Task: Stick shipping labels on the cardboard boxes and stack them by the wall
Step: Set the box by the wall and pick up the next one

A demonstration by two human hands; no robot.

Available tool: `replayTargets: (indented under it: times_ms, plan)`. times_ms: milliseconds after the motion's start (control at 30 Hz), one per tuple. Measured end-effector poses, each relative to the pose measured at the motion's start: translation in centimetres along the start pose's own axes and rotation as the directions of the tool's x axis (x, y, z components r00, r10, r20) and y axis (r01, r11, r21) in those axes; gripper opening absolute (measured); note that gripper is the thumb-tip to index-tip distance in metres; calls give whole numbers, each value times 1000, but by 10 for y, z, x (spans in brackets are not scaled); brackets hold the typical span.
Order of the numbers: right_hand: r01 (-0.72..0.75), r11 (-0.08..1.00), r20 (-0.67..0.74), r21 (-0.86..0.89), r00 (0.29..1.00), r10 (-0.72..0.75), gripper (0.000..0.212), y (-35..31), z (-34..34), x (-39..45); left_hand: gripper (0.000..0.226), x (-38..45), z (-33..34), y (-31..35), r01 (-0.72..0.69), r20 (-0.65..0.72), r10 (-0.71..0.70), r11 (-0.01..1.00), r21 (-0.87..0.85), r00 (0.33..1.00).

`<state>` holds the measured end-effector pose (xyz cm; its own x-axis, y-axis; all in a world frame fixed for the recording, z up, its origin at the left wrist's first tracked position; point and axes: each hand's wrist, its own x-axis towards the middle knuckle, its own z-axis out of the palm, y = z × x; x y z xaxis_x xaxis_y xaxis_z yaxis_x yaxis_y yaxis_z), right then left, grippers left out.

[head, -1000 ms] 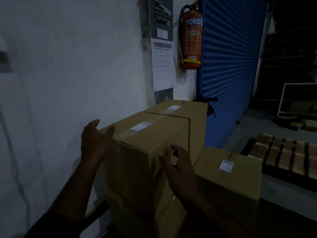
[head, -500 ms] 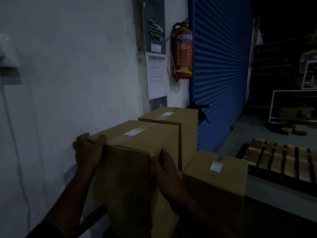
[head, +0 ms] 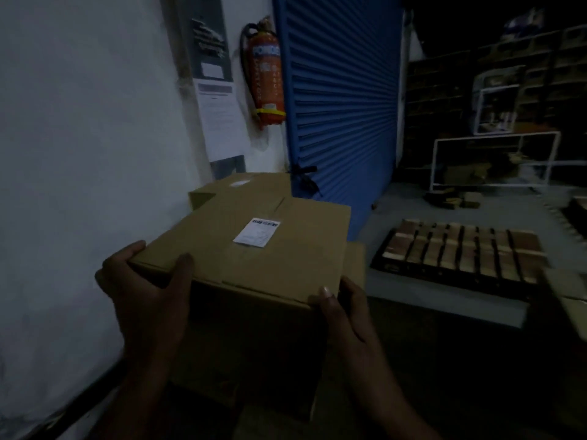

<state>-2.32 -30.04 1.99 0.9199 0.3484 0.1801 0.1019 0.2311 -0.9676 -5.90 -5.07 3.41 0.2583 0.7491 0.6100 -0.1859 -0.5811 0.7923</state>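
Note:
A brown cardboard box (head: 286,268) fills the middle of the view, with a white shipping label (head: 256,232) stuck on its taped top. My left hand (head: 149,290) grips its near left corner, thumb on the top. My right hand (head: 346,309) clasps its near right corner. Behind it, against the white wall (head: 79,154), stands a second labelled box (head: 235,187). The edge of a third box (head: 357,265) shows low on the right, mostly hidden. Whether the held box rests on anything is hidden in the dark below.
A blue roller shutter (head: 343,106) closes the far end, with a red fire extinguisher (head: 266,77) and paper notices (head: 219,122) on the wall beside it. A wooden pallet (head: 460,252) lies on the floor to the right. White metal frames (head: 495,160) and dark shelving stand beyond.
The view has tipped down and to the right, so the box top now faces me. Both hands have closed on the box's near corners. The box seems turned slightly away from the wall.

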Motion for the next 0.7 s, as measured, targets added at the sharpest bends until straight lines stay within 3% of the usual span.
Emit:
replayTargets:
  times_ms: [167, 333, 400, 500, 700]
  plan:
    - [-62, 998, -265, -7, 963, 57, 47, 8, -101, -65, 65, -121, 53, 24, 37, 109, -36, 999, -10, 993]
    - [-150, 988, -567, -17, 816, 114, 45, 3, -211, -132, 83, -263, 101, 49, 169, 372, -137, 984, -54, 918]
    - [-187, 982, -647, -10, 750, 136, 53, 2, -249, -158, 80, -312, 118, 55, 211, 490, -169, 977, -31, 855]
    - [-202, 979, -740, 2, 659, 137, 37, 12, -291, -194, 78, -366, 142, 59, 272, 641, -196, 962, -20, 742]
    - [-296, 955, -860, -14, 491, 140, 39, 59, -342, -242, 61, -431, 196, 64, 237, 876, -105, 972, -11, 470]
